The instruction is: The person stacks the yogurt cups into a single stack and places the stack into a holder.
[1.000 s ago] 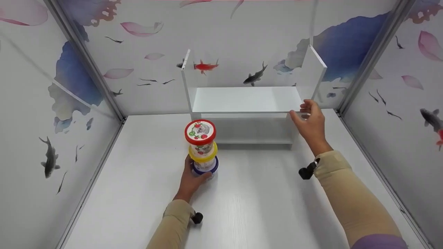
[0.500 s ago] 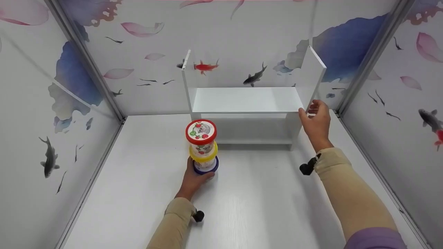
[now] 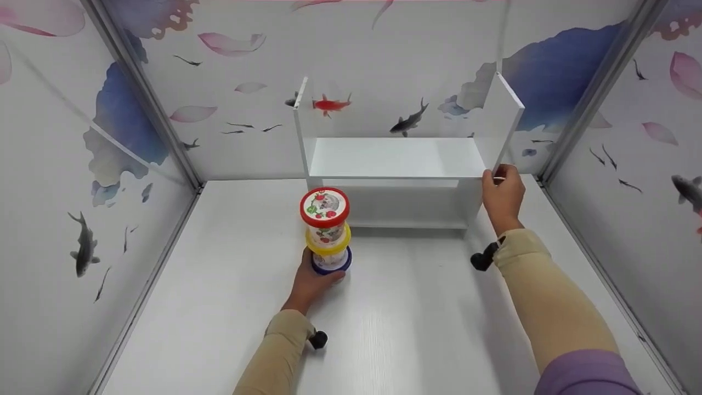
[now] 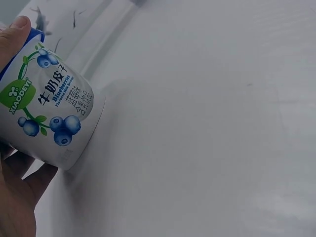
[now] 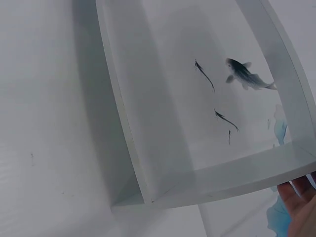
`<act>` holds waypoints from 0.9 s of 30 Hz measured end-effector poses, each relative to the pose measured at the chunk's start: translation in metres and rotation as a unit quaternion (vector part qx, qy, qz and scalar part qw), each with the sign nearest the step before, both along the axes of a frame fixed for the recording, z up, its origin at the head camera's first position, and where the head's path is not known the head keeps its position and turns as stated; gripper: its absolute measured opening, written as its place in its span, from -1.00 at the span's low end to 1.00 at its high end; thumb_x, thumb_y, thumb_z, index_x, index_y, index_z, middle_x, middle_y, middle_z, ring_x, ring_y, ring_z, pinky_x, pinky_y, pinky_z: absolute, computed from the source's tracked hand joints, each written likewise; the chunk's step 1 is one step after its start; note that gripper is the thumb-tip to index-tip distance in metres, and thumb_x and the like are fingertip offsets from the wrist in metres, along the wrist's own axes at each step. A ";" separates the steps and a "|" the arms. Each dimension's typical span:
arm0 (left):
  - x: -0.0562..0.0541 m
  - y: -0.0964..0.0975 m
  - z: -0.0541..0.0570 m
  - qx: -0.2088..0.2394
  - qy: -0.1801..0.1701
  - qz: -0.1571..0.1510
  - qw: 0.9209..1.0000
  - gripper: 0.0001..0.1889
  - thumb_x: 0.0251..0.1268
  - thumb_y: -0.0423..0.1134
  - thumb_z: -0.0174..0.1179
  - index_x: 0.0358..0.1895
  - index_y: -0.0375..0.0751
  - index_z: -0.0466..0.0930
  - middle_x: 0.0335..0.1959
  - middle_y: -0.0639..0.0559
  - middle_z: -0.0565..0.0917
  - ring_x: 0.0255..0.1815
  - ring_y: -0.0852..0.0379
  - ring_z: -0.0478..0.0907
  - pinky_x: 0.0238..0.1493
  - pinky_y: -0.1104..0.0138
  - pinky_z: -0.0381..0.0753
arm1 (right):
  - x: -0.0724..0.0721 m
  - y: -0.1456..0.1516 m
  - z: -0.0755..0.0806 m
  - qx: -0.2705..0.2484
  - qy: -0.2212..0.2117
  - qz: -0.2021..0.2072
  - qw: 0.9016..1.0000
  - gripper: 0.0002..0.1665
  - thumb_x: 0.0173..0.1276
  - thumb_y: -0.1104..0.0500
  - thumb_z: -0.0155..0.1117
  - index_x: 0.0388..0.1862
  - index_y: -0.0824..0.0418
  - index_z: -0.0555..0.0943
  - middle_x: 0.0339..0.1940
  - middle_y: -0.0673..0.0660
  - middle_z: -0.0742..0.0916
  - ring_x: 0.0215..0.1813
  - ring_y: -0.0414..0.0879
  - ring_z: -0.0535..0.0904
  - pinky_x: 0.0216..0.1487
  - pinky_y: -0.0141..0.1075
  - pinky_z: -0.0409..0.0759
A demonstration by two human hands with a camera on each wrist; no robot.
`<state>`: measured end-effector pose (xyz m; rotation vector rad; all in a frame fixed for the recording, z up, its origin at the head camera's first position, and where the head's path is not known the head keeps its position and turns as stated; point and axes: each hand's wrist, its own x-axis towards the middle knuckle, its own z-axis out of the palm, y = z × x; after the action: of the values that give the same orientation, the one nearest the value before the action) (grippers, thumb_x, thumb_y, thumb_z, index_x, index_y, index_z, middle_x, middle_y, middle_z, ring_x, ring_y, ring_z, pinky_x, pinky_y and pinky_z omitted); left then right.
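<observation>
In the head view a stack of three lidded tubs stands left of the shelf's front. On top is the red-lidded tub [image 3: 324,207], then the yellow-lidded tub [image 3: 329,238], then the blue-lidded tub [image 3: 332,259]. My left hand [image 3: 311,280] grips the lowest one from the left, thumb in front. In the left wrist view that blue-lidded tub [image 4: 49,98] shows blueberries and a green logo. My right hand [image 3: 503,195] holds the front edge of the white shelf's [image 3: 395,157] right side panel. Its fingers [image 5: 292,200] show outside that panel in the right wrist view.
A white table [image 3: 247,230] lies under everything. The shelf has an upper board between two upright side panels and a low board [image 3: 408,224] beneath. Walls printed with fish and petals enclose the back and both sides.
My right hand has moved slightly right from in front of the shelf's corner and closed round its side panel. My left hand still holds the lowest tub; the stack stays upright.
</observation>
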<state>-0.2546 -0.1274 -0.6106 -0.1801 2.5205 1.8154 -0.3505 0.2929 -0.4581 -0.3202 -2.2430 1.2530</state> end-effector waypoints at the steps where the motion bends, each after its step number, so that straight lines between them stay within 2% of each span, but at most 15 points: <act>1: -0.001 0.001 0.000 -0.002 0.002 0.000 1.000 0.26 -0.18 0.05 0.66 0.61 0.05 -0.01 0.52 -0.06 0.30 0.51 -0.19 0.25 0.51 -0.17 0.17 | 0.000 0.000 0.000 -0.003 -0.003 -0.003 1.000 -0.49 0.54 0.02 0.03 0.26 0.36 0.47 0.13 0.30 0.64 0.11 0.10 0.61 0.11 -0.09 0.62; 11: -0.007 0.014 0.011 -0.001 -0.011 -0.007 1.000 0.27 -0.23 0.11 0.67 0.60 0.09 0.01 0.52 0.00 0.31 0.51 -0.15 0.25 0.52 -0.15 0.17 | 0.003 0.000 0.003 -0.009 -0.009 0.002 1.000 -0.52 0.55 0.00 0.03 0.19 0.36 0.50 0.09 0.28 0.66 0.08 0.07 0.61 0.06 -0.14 0.63; 19: -0.016 0.025 0.032 -0.030 -0.026 -0.014 0.999 0.27 -0.16 0.10 0.64 0.63 0.13 -0.04 0.54 -0.01 0.28 0.52 -0.16 0.24 0.50 -0.15 0.20 | 0.004 0.002 0.005 -0.007 -0.011 0.002 1.000 -0.51 0.56 0.00 0.05 0.17 0.38 0.51 0.07 0.31 0.66 0.07 0.09 0.61 0.02 -0.14 0.61; 27: -0.024 0.030 0.052 -0.035 0.002 -0.033 0.999 0.21 -0.06 0.08 0.60 0.63 0.05 -0.03 0.54 -0.03 0.29 0.52 -0.15 0.24 0.51 -0.13 0.20 | 0.005 0.001 0.006 0.004 -0.027 0.002 1.000 -0.47 0.55 -0.04 0.00 0.17 0.39 0.52 0.05 0.31 0.67 0.06 0.09 0.61 -0.02 -0.15 0.60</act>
<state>-0.2784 -0.0972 -0.5588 -0.0945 2.5610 1.7072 -0.3460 0.2942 -0.4520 -0.3509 -2.2936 1.2514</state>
